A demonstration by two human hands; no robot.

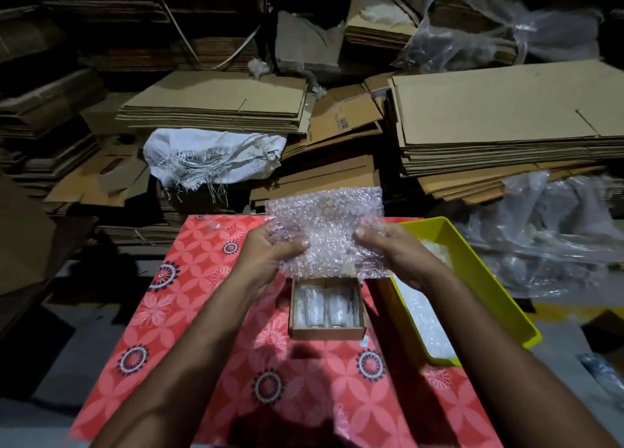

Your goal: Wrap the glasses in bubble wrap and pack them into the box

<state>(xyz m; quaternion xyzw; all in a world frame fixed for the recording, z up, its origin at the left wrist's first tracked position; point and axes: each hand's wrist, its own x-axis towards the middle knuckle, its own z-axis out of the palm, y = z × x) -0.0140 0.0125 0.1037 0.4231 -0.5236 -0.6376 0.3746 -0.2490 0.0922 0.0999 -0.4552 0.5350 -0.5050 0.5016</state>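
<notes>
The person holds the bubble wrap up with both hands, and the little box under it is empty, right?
Not quite. The head view shows the box is not empty: two wrapped glasses lie side by side in it. The rest is right: the left hand and right hand hold the bubble wrap above it.

Red floral tablecloth (209, 299), yellow-green tray (479, 279), seemingly.
</notes>
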